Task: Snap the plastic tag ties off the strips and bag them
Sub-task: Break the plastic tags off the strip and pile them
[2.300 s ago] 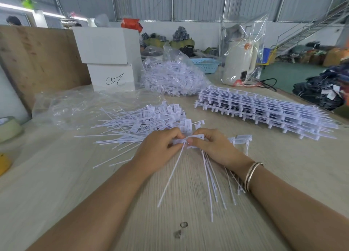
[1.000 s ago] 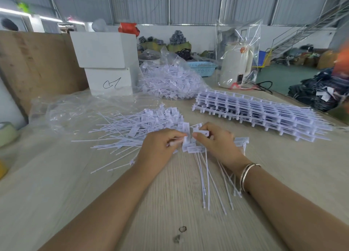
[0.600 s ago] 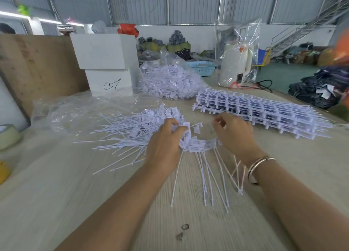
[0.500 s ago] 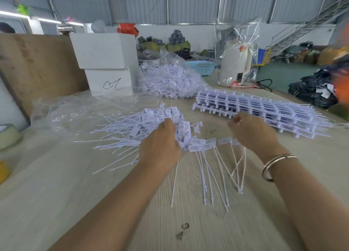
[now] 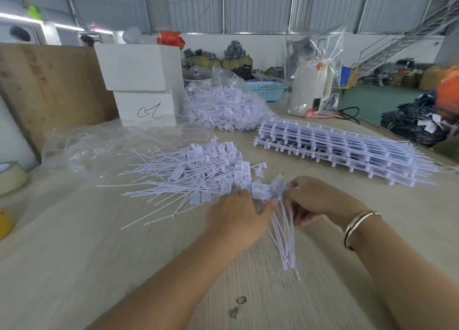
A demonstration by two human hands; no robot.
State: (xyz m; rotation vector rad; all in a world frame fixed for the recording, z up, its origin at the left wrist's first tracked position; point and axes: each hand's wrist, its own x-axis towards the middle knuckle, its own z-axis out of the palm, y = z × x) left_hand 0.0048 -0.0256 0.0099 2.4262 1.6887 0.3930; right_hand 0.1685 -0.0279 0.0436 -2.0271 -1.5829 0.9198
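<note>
Both hands meet at the middle of the wooden table. My right hand grips a gathered bunch of white tag ties, their tails hanging toward me. My left hand holds the same bunch from the left, thumb against the tails. A loose heap of snapped-off ties lies just left of the hands. A stack of uncut tie strips lies at the right. A clear bag filled with ties sits behind, and an empty clear bag lies flat at the left.
Two stacked white boxes and a wooden board stand at the back left. A bagged white kettle stands at the back right. Tape rolls sit at the left edge. The table edge runs along the right.
My right hand had swung out toward the strip stack, then came back. The spread ties in front of me are now gathered into one bunch between both hands.
</note>
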